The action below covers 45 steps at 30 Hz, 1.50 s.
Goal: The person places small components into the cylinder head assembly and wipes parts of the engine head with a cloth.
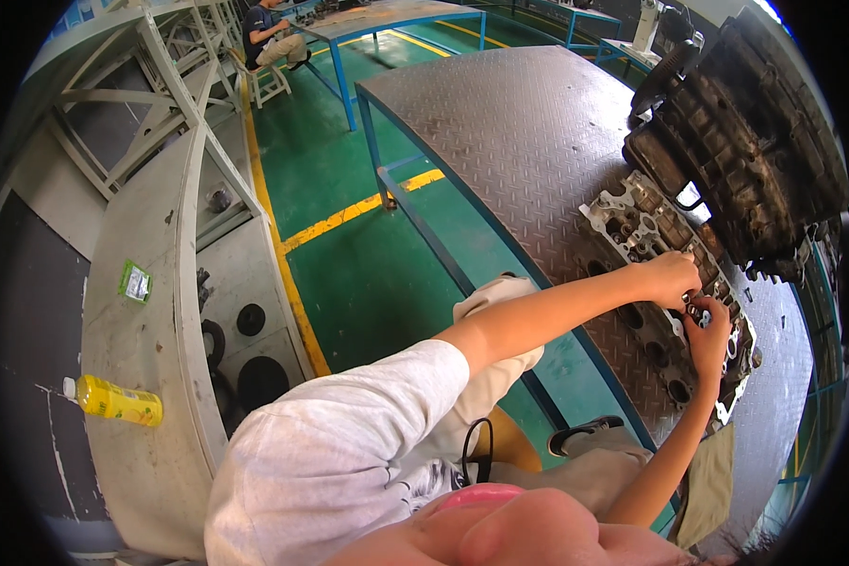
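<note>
A metal cylinder head (653, 236), grimy and full of round openings, lies lengthwise on the steel-topped table (500, 104). Over its middle, my left hand (671, 279) is closed, fingers bent down toward the valve area. Just nearer to me, my right hand (709, 338) meets it, thumb and fingertips pinched together at the same spot. Whatever sits between the fingertips is too small and too covered to name. Both hands touch or nearly touch the cylinder head, whose middle part they partly hide.
A large dark engine (745, 141) stands right behind the cylinder head. To my left, a grey bench (146, 349) carries a yellow drink bottle (118, 400) and a green packet (136, 282). Dark round discs (262, 382) lie lower down. Another person (272, 38) sits at a far table.
</note>
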Each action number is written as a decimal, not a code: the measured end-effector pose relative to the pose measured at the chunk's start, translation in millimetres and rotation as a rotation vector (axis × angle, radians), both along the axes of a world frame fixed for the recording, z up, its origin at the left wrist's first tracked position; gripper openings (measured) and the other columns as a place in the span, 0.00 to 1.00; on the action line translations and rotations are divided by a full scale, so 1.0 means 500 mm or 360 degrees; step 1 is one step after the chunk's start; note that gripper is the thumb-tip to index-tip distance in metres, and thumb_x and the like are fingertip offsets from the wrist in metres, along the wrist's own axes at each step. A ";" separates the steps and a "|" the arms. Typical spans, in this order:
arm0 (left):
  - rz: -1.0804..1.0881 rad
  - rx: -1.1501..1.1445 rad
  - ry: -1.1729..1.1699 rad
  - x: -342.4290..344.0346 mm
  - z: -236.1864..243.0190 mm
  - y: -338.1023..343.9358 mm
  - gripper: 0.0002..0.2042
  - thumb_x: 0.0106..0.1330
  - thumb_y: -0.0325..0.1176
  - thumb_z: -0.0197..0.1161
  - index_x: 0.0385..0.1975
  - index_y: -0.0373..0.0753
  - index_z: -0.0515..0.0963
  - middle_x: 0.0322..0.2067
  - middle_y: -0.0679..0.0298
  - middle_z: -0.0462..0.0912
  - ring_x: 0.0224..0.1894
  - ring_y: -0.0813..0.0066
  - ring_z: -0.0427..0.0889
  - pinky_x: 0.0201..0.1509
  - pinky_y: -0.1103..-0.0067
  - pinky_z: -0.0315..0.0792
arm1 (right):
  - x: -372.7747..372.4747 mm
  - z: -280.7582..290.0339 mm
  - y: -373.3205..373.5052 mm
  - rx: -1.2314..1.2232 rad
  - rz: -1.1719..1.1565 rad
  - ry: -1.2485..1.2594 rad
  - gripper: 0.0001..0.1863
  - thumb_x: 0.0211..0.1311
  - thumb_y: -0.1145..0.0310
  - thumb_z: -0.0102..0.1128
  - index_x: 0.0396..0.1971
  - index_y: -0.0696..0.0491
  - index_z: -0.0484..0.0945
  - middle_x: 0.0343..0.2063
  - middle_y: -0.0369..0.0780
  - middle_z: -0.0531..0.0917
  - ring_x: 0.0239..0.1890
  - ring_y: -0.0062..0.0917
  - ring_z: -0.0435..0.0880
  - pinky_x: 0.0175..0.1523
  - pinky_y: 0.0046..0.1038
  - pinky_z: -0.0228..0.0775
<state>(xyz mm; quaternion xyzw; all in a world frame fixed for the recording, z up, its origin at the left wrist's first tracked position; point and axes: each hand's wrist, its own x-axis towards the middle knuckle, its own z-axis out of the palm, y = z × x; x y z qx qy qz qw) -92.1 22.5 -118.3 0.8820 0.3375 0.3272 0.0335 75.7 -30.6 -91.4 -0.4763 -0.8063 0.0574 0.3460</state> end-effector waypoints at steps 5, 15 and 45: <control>-0.0047 0.0049 -0.0077 0.013 -0.004 0.005 0.10 0.45 0.41 0.69 0.25 0.45 0.82 0.28 0.64 0.81 0.41 0.61 0.75 0.45 0.69 0.70 | 0.020 -0.003 -0.002 0.0035 -0.0105 -0.0045 0.12 0.42 0.75 0.67 0.29 0.59 0.77 0.30 0.43 0.79 0.38 0.35 0.76 0.46 0.31 0.66; 0.0004 0.0132 -0.0023 0.010 -0.003 0.010 0.10 0.47 0.41 0.68 0.27 0.45 0.81 0.30 0.61 0.81 0.42 0.60 0.75 0.46 0.69 0.70 | 0.008 -0.001 0.000 0.0112 -0.0152 -0.0093 0.11 0.44 0.72 0.68 0.29 0.58 0.79 0.29 0.43 0.81 0.37 0.36 0.77 0.45 0.33 0.67; 0.0213 0.0328 -0.0803 0.016 0.035 0.002 0.04 0.49 0.30 0.60 0.19 0.37 0.77 0.24 0.59 0.78 0.37 0.59 0.74 0.42 0.68 0.69 | -0.011 0.019 0.019 0.0089 -0.0274 0.0480 0.18 0.64 0.65 0.54 0.52 0.56 0.71 0.38 0.41 0.80 0.35 0.19 0.77 0.42 0.21 0.68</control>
